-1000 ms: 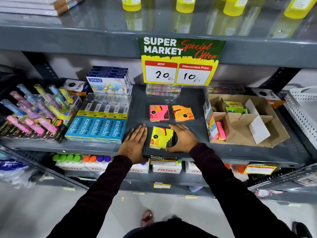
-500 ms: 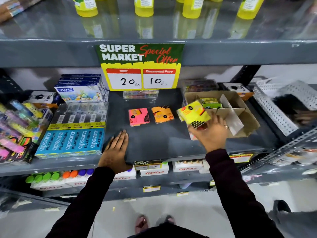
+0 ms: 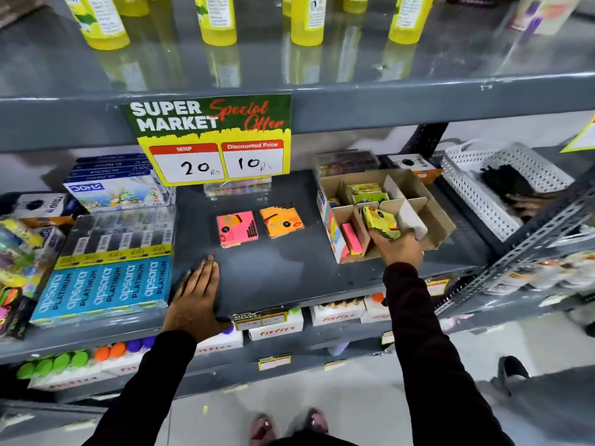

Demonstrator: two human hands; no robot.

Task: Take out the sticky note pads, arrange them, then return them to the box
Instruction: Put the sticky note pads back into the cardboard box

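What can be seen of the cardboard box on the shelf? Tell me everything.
The cardboard box is plain brown card, open-topped, split by card dividers. It sits tilted on the grey shelf, right of the loose pads. Green pads fill a back compartment, pink pads a front one. The right hand lowers a yellow pad into the middle.

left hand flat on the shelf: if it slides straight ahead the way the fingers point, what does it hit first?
Probably the pink sticky note pad. The left hand lies flat on the shelf, fingers pointing up and slightly right; bare shelf lies between, then that pad. It might graze only the pad's left edge; the exact line is unclear.
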